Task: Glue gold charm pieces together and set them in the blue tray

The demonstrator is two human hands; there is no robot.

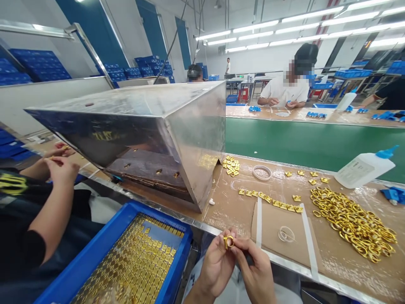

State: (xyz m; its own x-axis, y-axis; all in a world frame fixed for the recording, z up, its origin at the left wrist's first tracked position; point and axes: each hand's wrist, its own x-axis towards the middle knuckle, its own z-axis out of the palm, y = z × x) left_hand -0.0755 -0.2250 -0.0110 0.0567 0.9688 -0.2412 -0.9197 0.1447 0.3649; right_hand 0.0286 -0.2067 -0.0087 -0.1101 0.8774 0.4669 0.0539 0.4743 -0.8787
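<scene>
Just past the table's front edge, a shiny gold metal ring point(230, 241) with a flat block on one side is held between both hands. My left hand point(217, 264) has its thumb and fingers closed on the block side. My right hand point(257, 268) pinches the round side. Whether this is one piece or two joined together, I cannot tell. On the table, a heap of gold rings point(357, 223) lies to the right. A row of small square gold pieces point(270, 200) runs along the top of a taped cardboard sheet point(268, 236).
A metal hood point(199, 126) stands on the left. Below it, a blue tray point(186, 242) holds rows of gold pieces. A white bottle point(363, 169), a tape roll point(262, 172) and a green conveyor belt point(284, 137) lie beyond. A co-worker's hands point(61, 164) are at far left.
</scene>
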